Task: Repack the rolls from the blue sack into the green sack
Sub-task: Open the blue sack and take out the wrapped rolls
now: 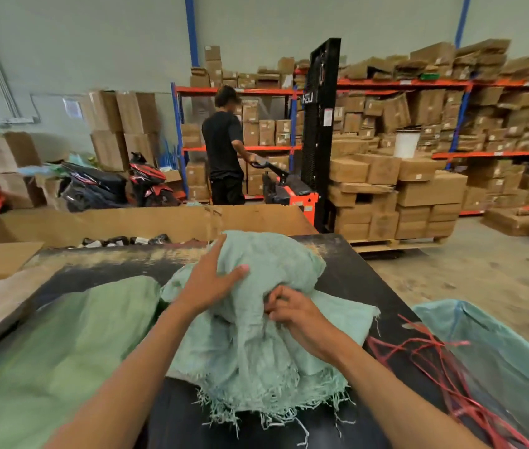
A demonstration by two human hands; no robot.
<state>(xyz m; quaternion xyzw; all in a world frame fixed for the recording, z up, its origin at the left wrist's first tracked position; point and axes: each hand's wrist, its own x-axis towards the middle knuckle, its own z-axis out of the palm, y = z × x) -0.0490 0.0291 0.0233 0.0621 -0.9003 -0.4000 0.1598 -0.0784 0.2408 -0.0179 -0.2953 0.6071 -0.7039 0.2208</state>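
A pale blue-green woven sack (pixel 266 361) lies bulging in the middle of the dark table (pixel 353 277), its frayed mouth toward me. My left hand (pixel 211 280) rests flat on the sack's bulge, fingers spread. My right hand (pixel 292 312) pinches a gathered fold of the same sack just right of the left hand. A flatter green sack (pixel 62 345) lies to the left on the table. The rolls are hidden inside the sack.
Red plastic strings (pixel 434 361) lie on the table's right side. A light blue bag (pixel 499 351) stands open at the right. A large cardboard box (pixel 127 222) holding dark items sits behind the table. Farther back, a person operates an orange pallet stacker (pixel 305 189) before shelves of cartons.
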